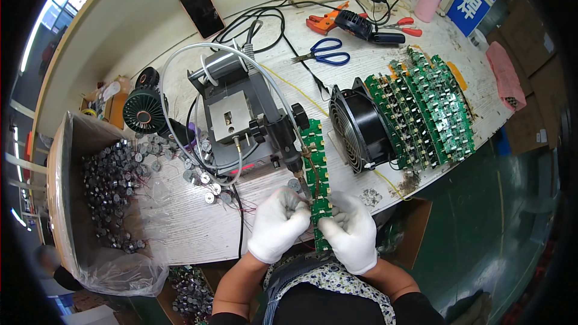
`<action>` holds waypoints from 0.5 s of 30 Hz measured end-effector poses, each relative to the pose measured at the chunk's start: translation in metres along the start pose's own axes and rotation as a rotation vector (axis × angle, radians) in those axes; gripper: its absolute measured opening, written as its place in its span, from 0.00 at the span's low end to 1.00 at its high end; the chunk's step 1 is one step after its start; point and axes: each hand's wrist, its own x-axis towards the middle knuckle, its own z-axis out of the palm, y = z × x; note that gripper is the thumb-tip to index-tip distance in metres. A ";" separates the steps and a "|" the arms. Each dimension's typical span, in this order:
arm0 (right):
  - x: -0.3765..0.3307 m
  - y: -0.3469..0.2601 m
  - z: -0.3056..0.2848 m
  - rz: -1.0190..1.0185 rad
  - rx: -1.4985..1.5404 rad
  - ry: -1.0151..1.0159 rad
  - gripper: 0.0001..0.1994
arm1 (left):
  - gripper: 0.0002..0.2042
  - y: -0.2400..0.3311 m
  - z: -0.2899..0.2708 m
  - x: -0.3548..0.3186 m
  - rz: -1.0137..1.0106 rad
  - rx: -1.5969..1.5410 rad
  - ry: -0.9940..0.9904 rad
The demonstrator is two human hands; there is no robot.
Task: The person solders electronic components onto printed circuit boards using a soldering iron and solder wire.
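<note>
A long green circuit board strip (321, 171) with small white parts points away from me, below the tip of a soldering iron (291, 157). The iron belongs to a dark grey bench soldering machine (241, 147) with a silver block on top. At the strip's left edge, my white-gloved left hand (279, 224) has its fingers pinched together; what lies between them is hidden. My right hand (350, 232), also gloved in white, grips the strip's near part from the right, thumb over its edge. Thin reddish wires run along the board.
A black fan (361, 126) stands right of the strip, beside rows of green circuit boards (430, 111). At left, a plastic-lined box (72, 204) holds many small motors (114, 186). Blue-handled scissors (328, 52), orange pliers (325, 21), cables and a phone (202, 12) lie farther back.
</note>
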 end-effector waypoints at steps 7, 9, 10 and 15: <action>0.001 0.001 0.003 0.063 0.126 -0.002 0.24 | 0.05 -0.005 0.000 0.000 0.012 0.078 0.024; 0.001 -0.002 0.004 0.105 0.207 0.000 0.25 | 0.06 -0.006 0.000 -0.001 0.023 0.106 0.019; 0.000 -0.001 0.005 0.105 0.206 0.001 0.25 | 0.06 -0.006 -0.001 -0.001 0.034 0.136 0.014; -0.001 -0.001 0.009 0.034 0.253 0.068 0.24 | 0.05 -0.010 0.000 -0.001 0.052 0.074 0.020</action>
